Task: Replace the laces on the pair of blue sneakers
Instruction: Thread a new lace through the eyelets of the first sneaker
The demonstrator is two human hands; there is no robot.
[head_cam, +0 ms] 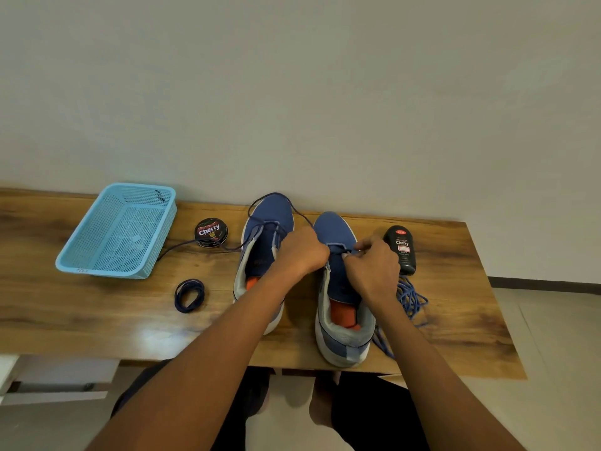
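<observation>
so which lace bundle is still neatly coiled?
The dark navy lace coil, left of the sneakers near the basket. The lighter blue laces on the right lie in a loose tangle.

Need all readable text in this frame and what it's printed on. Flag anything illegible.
"Cherry": lid of the round polish tin, beside the blue basket.
"Cherry": label of the black polish bottle, right of the sneakers.
Smaller print on the tin and bottle, including the bottle's red badge: too small to read.
Dark scribbles on the basket's rim: illegible.
</observation>
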